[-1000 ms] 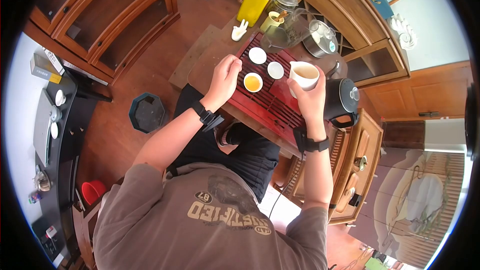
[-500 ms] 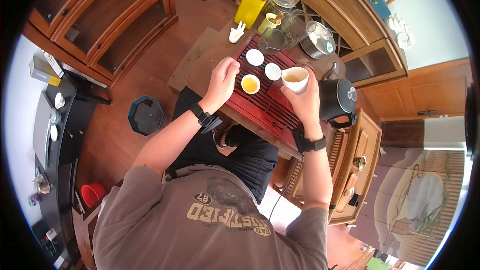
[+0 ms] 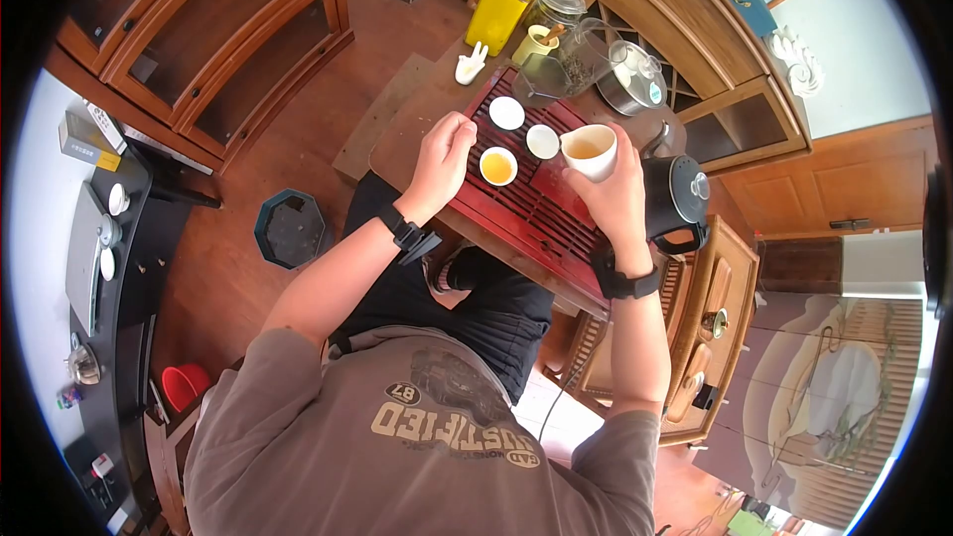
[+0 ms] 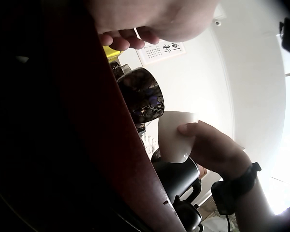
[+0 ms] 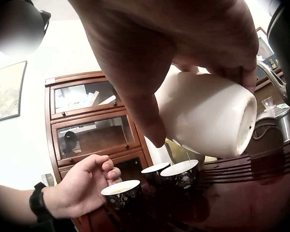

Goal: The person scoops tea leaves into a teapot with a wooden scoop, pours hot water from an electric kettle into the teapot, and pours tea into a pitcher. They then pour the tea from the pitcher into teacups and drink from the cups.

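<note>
My right hand grips a white pitcher by its sides; it is tilted, with its spout beside the middle cup. In the right wrist view a thin streak shows above a dark-patterned cup with a white inside. Amber liquid shows in the front cup, while another white-lined cup sits farther back. My left hand rests by the near left edge of the red slatted tray, its fingers loosely curled and holding nothing.
A black kettle stands right of the tray. Beyond it are a glass pot, a lidded jar, a yellow bin and a white hand-shaped figure. An octagonal container lies on the floor at left.
My right hand has brought the pitcher left, to the middle cup, and its tilt has changed. The left hand keeps its place by the tray.
</note>
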Tool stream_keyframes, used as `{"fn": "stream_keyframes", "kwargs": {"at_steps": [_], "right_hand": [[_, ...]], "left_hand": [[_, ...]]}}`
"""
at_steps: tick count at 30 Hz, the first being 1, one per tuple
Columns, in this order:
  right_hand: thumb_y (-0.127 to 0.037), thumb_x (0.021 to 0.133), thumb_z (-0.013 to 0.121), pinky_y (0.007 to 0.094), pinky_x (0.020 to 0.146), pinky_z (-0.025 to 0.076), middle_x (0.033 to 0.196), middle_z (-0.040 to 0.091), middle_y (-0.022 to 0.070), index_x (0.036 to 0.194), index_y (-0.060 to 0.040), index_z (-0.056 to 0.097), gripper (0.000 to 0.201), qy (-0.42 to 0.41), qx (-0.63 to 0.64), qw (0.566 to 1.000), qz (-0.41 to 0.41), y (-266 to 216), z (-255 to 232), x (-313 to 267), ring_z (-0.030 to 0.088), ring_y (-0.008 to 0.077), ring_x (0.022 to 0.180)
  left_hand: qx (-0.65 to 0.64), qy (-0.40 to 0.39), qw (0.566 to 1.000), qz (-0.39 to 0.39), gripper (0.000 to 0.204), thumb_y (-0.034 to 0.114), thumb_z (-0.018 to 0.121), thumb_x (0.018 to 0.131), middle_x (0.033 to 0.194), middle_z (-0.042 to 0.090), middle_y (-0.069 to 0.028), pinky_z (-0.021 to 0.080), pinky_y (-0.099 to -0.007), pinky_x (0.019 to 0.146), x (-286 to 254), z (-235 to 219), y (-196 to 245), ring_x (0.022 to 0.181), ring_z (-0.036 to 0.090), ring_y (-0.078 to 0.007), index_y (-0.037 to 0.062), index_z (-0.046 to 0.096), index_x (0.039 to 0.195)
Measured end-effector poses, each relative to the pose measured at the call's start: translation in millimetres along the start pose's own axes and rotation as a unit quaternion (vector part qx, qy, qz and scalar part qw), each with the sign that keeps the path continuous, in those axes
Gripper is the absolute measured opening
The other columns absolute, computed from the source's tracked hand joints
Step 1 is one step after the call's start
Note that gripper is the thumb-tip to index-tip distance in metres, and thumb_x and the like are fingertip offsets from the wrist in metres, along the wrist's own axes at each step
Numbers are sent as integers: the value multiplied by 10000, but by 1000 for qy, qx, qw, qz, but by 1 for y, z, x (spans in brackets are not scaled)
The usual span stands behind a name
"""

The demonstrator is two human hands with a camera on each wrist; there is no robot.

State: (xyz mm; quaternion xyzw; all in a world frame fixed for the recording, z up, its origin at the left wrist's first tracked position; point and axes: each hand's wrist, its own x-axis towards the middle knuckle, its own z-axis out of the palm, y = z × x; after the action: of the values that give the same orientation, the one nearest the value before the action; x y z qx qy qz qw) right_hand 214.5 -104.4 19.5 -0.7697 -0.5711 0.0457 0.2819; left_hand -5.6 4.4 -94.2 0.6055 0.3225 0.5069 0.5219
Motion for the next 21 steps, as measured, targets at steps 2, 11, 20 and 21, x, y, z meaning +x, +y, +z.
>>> {"fn": "stream_keyframes", "kwargs": {"at_steps": [2,11,20,21], "right_hand": [[-228,713,877,474,1055,484,1283,631,203,1475,-61,498,867,0,1,1000,-4,-3,-4,1,599,391,1216],[-207,713,868,465,1046,489,1262,631,195,1476,-89,506,853,16,-8,1000,-20,-19,-18,6,600,388,1197],[-197,709,864,477,1052,480,1266,633,190,1466,-75,514,843,16,-37,998,-39,-11,-7,5,597,391,1195],[-196,708,863,481,1052,478,1269,632,191,1462,-74,516,839,11,-40,998,-35,-10,-5,4,598,394,1193]], "left_hand": [[1,0,1000,1,271,172,482,1092,816,492,-25,417,-286,771,0,0,0,801,473,-122,16,524,875],[2,1,1000,12,226,149,529,1077,819,524,-86,444,-319,733,1,-1,-8,767,508,-159,-26,557,936],[3,3,1000,9,224,147,532,1075,819,521,-79,442,-312,730,1,-1,-4,766,502,-148,-26,558,935],[3,3,1000,7,224,147,533,1075,819,520,-79,443,-311,731,1,-1,-5,767,503,-147,-26,559,936]]}}
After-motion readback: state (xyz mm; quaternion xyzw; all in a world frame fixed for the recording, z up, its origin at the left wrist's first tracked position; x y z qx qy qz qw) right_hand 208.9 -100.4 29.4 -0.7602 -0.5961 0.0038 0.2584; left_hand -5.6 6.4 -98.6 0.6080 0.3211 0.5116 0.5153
